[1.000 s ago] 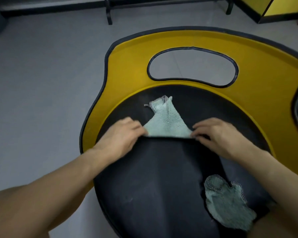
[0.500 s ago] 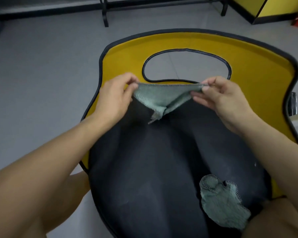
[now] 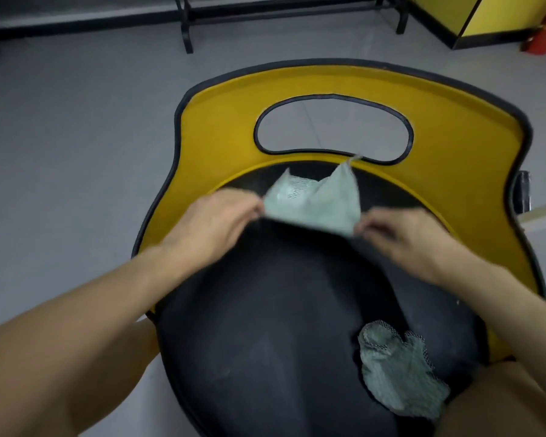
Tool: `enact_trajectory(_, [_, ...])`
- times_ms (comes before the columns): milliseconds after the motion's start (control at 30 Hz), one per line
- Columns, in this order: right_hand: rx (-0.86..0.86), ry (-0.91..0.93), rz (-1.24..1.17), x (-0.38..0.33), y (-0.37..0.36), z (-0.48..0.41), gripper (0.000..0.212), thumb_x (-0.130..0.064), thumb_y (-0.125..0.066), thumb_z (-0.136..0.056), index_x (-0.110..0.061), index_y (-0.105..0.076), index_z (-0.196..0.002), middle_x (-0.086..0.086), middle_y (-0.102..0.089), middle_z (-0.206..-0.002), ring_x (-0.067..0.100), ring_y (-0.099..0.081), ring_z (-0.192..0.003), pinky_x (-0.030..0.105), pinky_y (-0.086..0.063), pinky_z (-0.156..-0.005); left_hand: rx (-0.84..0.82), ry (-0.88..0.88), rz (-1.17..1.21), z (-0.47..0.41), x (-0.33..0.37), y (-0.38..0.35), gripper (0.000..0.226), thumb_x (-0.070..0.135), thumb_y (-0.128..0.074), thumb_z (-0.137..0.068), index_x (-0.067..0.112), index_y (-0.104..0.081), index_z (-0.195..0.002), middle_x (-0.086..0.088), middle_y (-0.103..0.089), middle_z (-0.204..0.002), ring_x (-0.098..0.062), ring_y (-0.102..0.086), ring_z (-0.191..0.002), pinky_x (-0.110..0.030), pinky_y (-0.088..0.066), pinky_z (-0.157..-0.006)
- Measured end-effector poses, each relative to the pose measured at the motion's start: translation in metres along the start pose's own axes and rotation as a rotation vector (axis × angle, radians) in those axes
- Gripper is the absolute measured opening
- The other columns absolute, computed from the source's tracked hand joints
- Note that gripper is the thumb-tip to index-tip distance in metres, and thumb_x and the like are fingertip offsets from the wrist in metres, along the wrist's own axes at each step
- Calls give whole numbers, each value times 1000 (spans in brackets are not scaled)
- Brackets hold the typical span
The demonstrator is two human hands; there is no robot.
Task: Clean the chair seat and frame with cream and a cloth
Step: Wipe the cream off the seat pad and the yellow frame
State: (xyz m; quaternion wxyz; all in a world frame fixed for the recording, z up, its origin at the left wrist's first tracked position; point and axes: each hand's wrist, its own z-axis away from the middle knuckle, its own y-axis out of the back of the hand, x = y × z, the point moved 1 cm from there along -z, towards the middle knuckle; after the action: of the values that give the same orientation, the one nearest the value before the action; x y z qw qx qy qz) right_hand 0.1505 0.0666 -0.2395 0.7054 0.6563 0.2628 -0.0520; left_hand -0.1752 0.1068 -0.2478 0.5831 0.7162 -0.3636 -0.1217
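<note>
The left hand (image 3: pixel 215 222), left of centre in the frame, has its fingers curled and pinches the left corner of a pale green cloth (image 3: pixel 316 200). The right hand (image 3: pixel 401 238), right of centre, pinches the cloth's lower right corner in the same way. Both hands are blurred, so single fingers cannot be made out. The cloth is stretched between them at the centre of the frame, its lower edge taut and its upper edge rising in two loose peaks. A thread at the taller peak reaches the rim of the oval handle cutout (image 3: pixel 331 127). Whether the cloth touches the seat or hangs just above it cannot be told.

Under the hands lies the black chair seat (image 3: pixel 265 326), which fills the lower middle of the frame. The yellow frame (image 3: pixel 221 146), edged in black, curves round it above and on both sides. A second cloth (image 3: pixel 397 373), green and crumpled, lies on the seat at the lower right.

Grey floor (image 3: pixel 60 137) surrounds the chair. A black metal rack (image 3: pixel 186 26) stands at the top, and a yellow cabinet (image 3: pixel 486 14) at the upper right.
</note>
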Motion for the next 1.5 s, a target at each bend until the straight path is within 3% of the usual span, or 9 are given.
enact_trajectory(100, [-251, 57, 120, 7, -38, 26, 13, -28, -60, -93, -37, -65, -100, -24, -64, -101, 7, -63, -106, 29, -49, -83, -198, -73, -27, 35, 7, -33, 17, 23, -47, -101, 20, -64, -104, 2, -65, -95, -23, -62, -93, -42, -54, -79])
enact_trajectory(200, [-268, 113, 152, 11, -45, 32, 15, -34, -58, -94, -38, -64, -107, -23, -62, -113, 4, -53, -123, 34, -51, -90, -212, -110, -47, 42, 11, -42, 25, 31, -42, -102, 23, -66, -105, 5, -67, -97, -20, -63, -96, -40, -54, -82])
enact_trajectory(367, [-197, 289, 266, 12, -49, 34, 12, -31, -71, -85, -36, -71, -96, -15, -68, -114, 18, -59, -121, 42, -58, -86, -206, -234, -111, 25, 11, -43, 27, 37, -42, -104, 25, -67, -105, 7, -66, -107, -19, -62, -107, -37, -53, -88])
enact_trajectory(533, [-176, 340, 461, 19, -53, 42, 25, -37, -76, -80, -41, -74, -104, -10, -66, -128, 37, -56, -125, 62, -49, -95, -246, -356, -177, 23, 5, -49, 26, 39, -53, -102, 25, -74, -99, 2, -63, -135, -26, -45, -140, -44, -40, -114])
enact_trajectory(867, [-121, 495, 564, 30, -49, 31, 28, -40, -49, -93, -39, -72, -110, -11, -70, -119, 37, -58, -123, 68, -41, -100, -277, -340, -146, 18, 2, -55, 36, 34, -42, -101, 18, -73, -111, 2, -69, -129, -22, -60, -127, -38, -47, -108])
enact_trajectory(1167, [22, 87, 636, 38, -23, -61, 27, -35, -59, -94, -29, -72, -117, 2, -64, -132, 42, -50, -129, 68, -25, -110, -74, -85, -267, -71, -31, -57, 18, 22, -60, -99, 11, -71, -107, -6, -70, -122, -31, -63, -118, -44, -47, -99])
enact_trajectory(1267, [70, 32, 630, 37, -35, -67, 44, -30, -52, -98, -23, -52, -141, 5, -49, -149, 38, -41, -137, 63, -24, -113, -107, -1, -318, -73, -39, -72, 36, 22, -58, -100, 16, -62, -135, -7, -60, -140, -33, -50, -135, -47, -42, -108])
enact_trajectory(1367, [69, 194, 602, 23, -52, -53, 56, -32, -39, -101, -15, -31, -153, 9, -30, -159, 33, -27, -147, 58, -20, -117, -201, -155, -365, -58, -33, -80, 51, 28, -45, -104, 20, -40, -154, -7, -44, -155, -30, -35, -146, -46, -31, -119])
enact_trajectory(1500, [-269, 186, 536, 20, -71, -32, 70, -62, -7, -98, -26, -10, -158, -1, -5, -166, 18, 2, -152, 57, -1, -120, -457, -210, -340, -25, -28, -86, 60, 49, -11, -105, 30, -12, -161, -4, -12, -168, -24, -12, -155, -42, -12, -126])
